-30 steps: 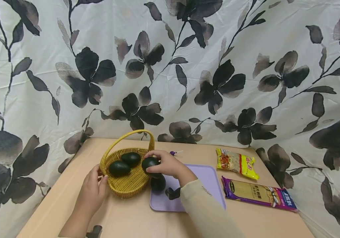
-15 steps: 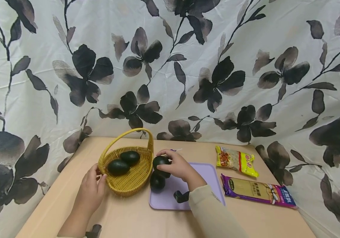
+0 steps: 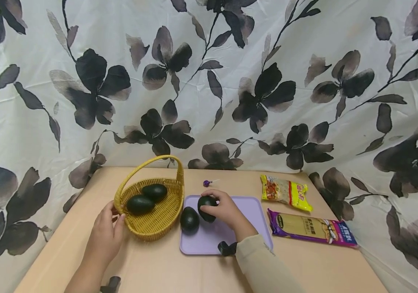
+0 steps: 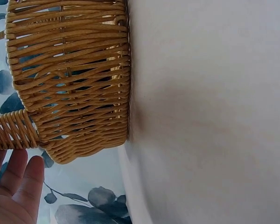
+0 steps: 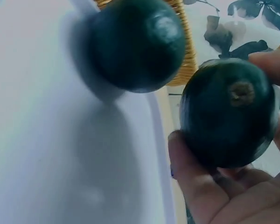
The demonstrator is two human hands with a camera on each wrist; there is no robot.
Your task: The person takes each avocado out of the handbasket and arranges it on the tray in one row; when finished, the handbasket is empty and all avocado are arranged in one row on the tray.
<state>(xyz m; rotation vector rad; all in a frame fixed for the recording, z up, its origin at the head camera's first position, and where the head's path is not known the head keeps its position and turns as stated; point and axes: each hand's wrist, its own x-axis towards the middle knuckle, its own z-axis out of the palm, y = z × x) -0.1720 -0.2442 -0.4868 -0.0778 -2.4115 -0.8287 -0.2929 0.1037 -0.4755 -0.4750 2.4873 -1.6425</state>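
Note:
My right hand [image 3: 227, 209] grips a dark green avocado [image 3: 207, 208] over the lilac tray [image 3: 245, 244]; its stem scar shows in the right wrist view, fingers and thumb on opposite sides. Left of it, a second avocado [image 3: 189, 220] sits on the tray near the left rim. Beside the tray stands a yellow wicker basket [image 3: 165, 232] with an upright handle. Two avocados, one nearer [image 3: 140, 204] and one farther [image 3: 154, 192], lie inside. My left hand [image 3: 104, 232] rests nearly straight fingers [image 4: 30, 179] against the basket at the handle's left base.
A purple-wrapped lollipop [image 3: 207, 183] lies behind the tray. To the right are a yellow snack packet [image 3: 286, 193] and a long purple noodle packet [image 3: 311, 228]. A floral cloth [image 3: 209, 81] hangs behind the table [image 3: 165, 272].
My right hand has carried its avocado rightward from the basket's rim to over the tray, apart from the other avocado. The left hand stays at the basket. The head view has shifted slightly.

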